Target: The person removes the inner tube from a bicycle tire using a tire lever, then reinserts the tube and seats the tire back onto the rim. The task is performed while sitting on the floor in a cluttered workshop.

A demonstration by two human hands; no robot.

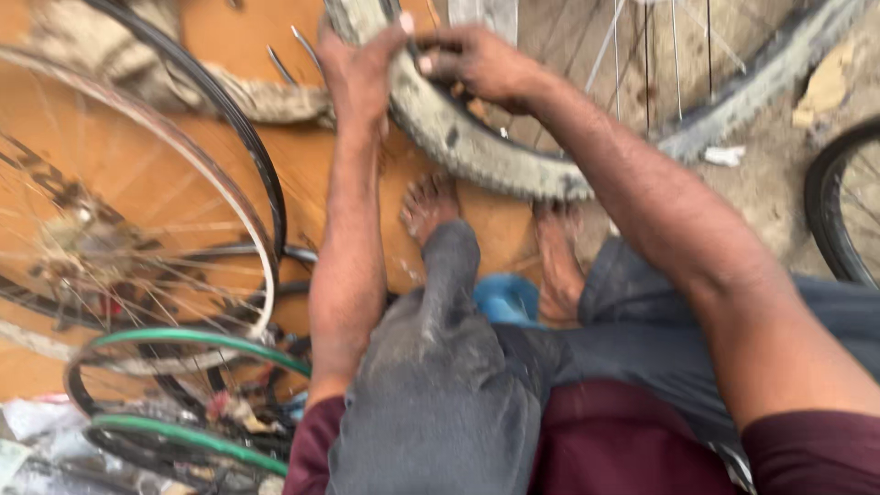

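A dusty grey knobby bicycle tyre [477, 151] on a spoked wheel rim lies on the ground in front of my bare feet. My left hand [359, 69] grips the tyre's edge near the top of the view. My right hand [477, 62] is closed on the same tyre just to the right of it, fingers curled over the tread. Both forearms reach forward over my knees in dark grey trousers. The picture is motion-blurred.
A spoked bare wheel rim [243, 211] leans at the left over an orange surface. Green-edged rims [183, 341] and scraps pile at the lower left. Another black tyre [825, 202] shows at the right edge. A blue object [506, 298] lies between my legs.
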